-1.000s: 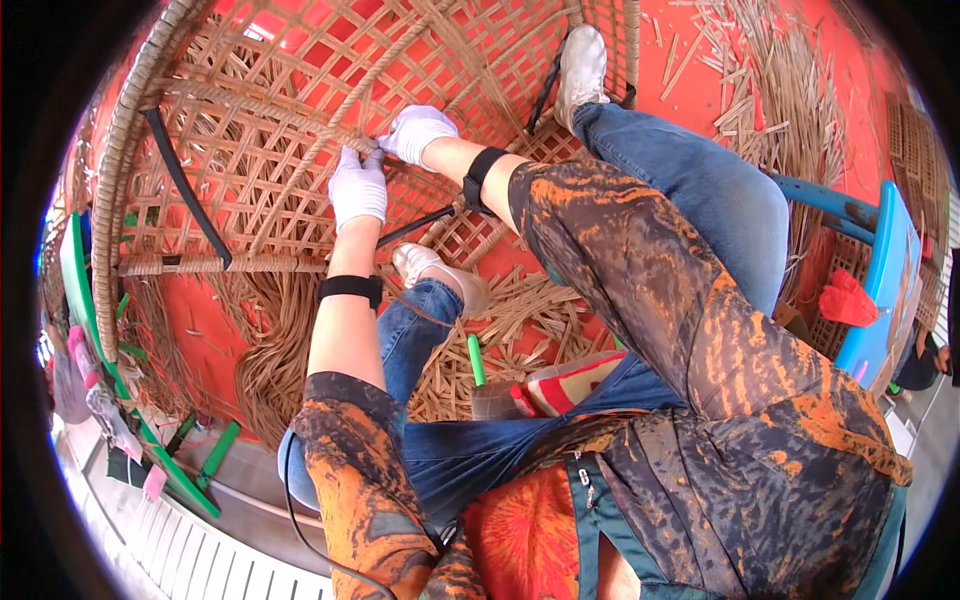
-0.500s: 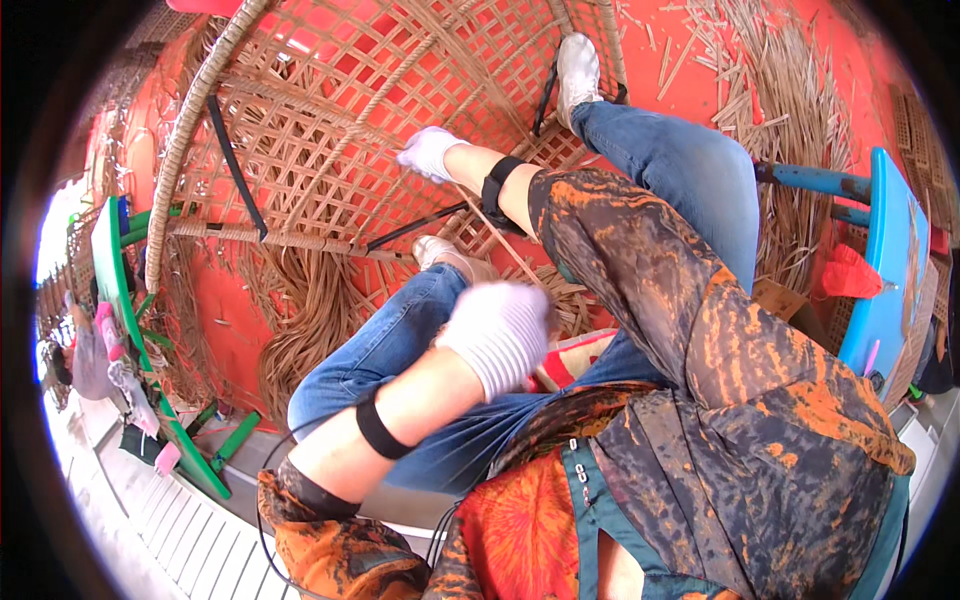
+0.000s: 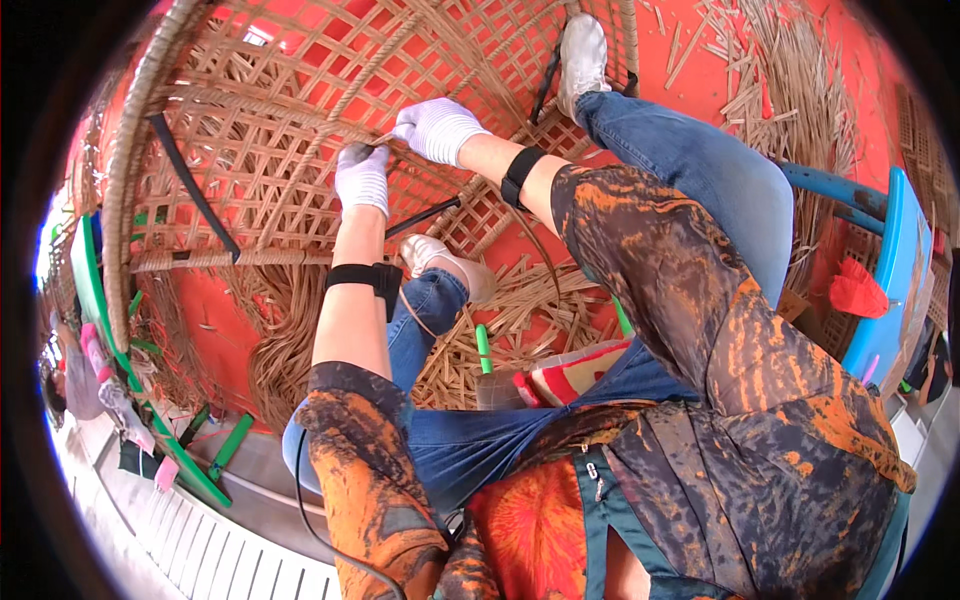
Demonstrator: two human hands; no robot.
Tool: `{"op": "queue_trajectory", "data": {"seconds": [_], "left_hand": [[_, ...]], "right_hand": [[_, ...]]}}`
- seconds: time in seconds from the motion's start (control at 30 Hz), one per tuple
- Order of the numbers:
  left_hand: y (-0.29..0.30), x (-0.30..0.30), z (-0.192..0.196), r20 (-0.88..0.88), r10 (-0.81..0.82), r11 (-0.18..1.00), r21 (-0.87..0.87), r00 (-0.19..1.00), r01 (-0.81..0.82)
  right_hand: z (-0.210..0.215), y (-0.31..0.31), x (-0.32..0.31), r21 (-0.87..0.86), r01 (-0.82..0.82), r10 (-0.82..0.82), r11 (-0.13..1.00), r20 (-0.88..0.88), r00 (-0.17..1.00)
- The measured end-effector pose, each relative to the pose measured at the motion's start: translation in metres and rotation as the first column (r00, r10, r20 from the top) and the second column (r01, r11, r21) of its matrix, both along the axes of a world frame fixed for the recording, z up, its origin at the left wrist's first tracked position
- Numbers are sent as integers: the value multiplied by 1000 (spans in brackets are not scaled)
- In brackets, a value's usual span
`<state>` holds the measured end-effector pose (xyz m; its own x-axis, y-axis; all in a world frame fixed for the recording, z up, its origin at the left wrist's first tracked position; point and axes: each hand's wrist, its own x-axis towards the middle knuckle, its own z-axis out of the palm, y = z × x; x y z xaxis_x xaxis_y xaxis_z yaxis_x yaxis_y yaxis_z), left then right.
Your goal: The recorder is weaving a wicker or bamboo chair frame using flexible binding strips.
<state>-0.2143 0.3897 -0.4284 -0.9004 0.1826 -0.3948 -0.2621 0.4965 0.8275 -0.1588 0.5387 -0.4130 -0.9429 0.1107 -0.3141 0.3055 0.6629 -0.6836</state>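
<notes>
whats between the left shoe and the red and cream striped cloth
In the head view, loose flat strips lie scattered over the red floor between the left shoe and the striped cloth, with a green bar nearer the cloth.

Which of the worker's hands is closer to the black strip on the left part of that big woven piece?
Left. The left hand is at the woven piece, to the right of the black strip; the right hand is farther right and higher in the picture.
</notes>
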Motion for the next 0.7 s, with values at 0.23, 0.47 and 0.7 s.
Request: {"op": "queue_trajectory", "data": {"seconds": [0.23,0.47,0.7], "left_hand": [[21,33,9,1,141,956,260,990,-136],[11,29,25,-222,-158,984,-112,962,136],[0,43,36,-127,-592,563,-772,796,296]], "right_hand": [[-4,-10,1,-78,198,-200,977,-29,979],[-14,-9,-7,-67,242,-227,968,181,957],[-3,-28,10,245,321,-239,915,-313,919]]}}
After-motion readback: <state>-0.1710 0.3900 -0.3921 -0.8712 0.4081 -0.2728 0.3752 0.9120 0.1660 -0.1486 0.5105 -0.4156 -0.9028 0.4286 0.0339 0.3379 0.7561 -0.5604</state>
